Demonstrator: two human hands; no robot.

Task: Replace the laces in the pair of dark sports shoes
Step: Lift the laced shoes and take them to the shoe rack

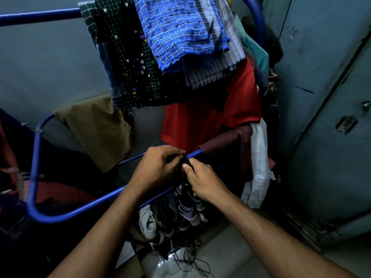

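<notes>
Nearest, loose black laces (190,257) trail over the pale floor below a cluster of dark sports shoes with white soles (188,207). Above them, left hand (158,165) and right hand (202,181) both pinch a small dark bundle of fabric or lace (185,162) at the blue metal rack rail (100,199); its identity is unclear. Beyond hang a red cloth (202,121) and blue checked cloth (180,33). Risk: trailing strands may snag the rail or tangle, given dim light.

Dark sports shoes (188,205) with white soles sit below the rail.
</notes>
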